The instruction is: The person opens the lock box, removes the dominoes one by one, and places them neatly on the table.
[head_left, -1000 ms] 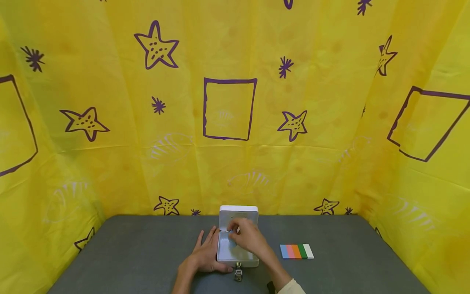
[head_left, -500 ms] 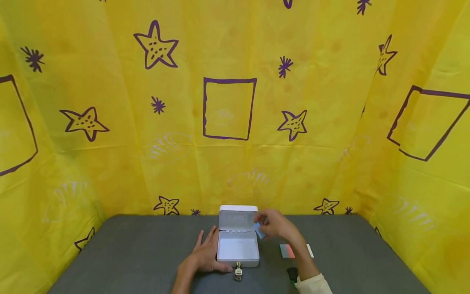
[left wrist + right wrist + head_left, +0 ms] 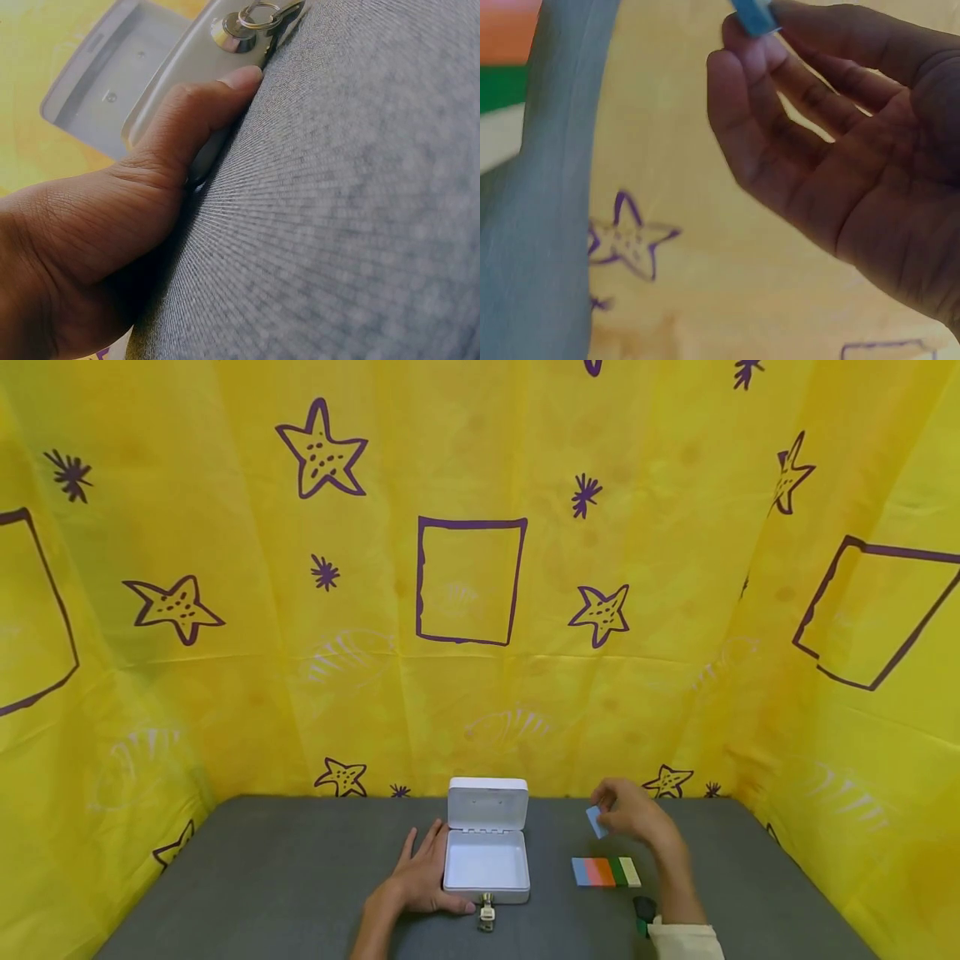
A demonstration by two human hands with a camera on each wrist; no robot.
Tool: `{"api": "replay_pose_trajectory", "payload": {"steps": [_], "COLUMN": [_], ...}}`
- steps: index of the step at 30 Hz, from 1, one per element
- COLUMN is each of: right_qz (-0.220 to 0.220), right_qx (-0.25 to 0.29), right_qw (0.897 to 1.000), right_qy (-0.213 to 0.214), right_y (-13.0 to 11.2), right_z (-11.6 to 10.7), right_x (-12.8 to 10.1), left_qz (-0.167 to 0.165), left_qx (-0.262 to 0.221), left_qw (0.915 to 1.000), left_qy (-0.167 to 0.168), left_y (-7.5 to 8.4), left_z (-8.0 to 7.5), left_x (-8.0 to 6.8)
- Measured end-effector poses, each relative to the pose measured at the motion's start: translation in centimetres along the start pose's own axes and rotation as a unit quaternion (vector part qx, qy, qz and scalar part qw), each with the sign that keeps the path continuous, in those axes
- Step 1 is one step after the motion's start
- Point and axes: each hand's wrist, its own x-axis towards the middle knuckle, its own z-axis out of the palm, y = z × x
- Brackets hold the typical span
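Note:
A small white metal cash box stands on the dark table, its lid tipped back and its inside showing bare. A key on a ring hangs from the front lock. My left hand rests against the box's left side with fingers spread straight. Its thumb lies along the front, below the lock. To the right, my right hand pinches a thin light blue block between thumb and fingertips, raised above the table. Most of that block is cut off in the right wrist view.
A row of flat coloured blocks, blue, pink, orange, green and white, lies on the table right of the box, just in front of the right hand. A yellow patterned curtain closes off the back and sides.
My right hand has carried the light blue block from over the box out to the right, above and behind the coloured row. The left hand has stayed against the box.

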Motion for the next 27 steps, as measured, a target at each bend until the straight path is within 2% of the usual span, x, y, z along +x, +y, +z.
{"api": "replay_pose_trajectory", "payload": {"steps": [3, 7, 11, 14, 19, 27], "right_qz": [0.038, 0.095, 0.153, 0.18, 0.193, 0.197], "right_qx": [-0.026, -0.052, -0.064, -0.061, -0.051, -0.038], "right_qw": [0.999, 0.994, 0.986, 0.981, 0.979, 0.978], "right_qy": [0.021, 0.022, -0.012, -0.032, -0.044, -0.048], "right_y": [1.3, 3.1, 4.2, 4.9, 5.9, 6.4], "right_z": [-0.8, -1.3, -1.4, -1.2, -0.6, -0.3], "right_x": [-0.5, -1.2, -1.7, -1.7, -1.5, -1.3], "left_qz": [0.0, 0.002, 0.001, 0.0, 0.002, -0.004], "left_qx": [-0.001, 0.001, 0.003, 0.004, 0.005, 0.004], "left_qw": [1.0, 1.0, 1.0, 1.0, 1.0, 1.0], "left_qy": [0.001, 0.003, 0.003, 0.004, 0.006, 0.0], "left_y": [0.0, -0.1, -0.2, -0.3, -0.3, 0.1], "left_z": [0.0, 0.1, 0.1, 0.1, 0.1, 0.0], "left_x": [0.0, 0.1, 0.1, 0.1, 0.0, -0.1]}}
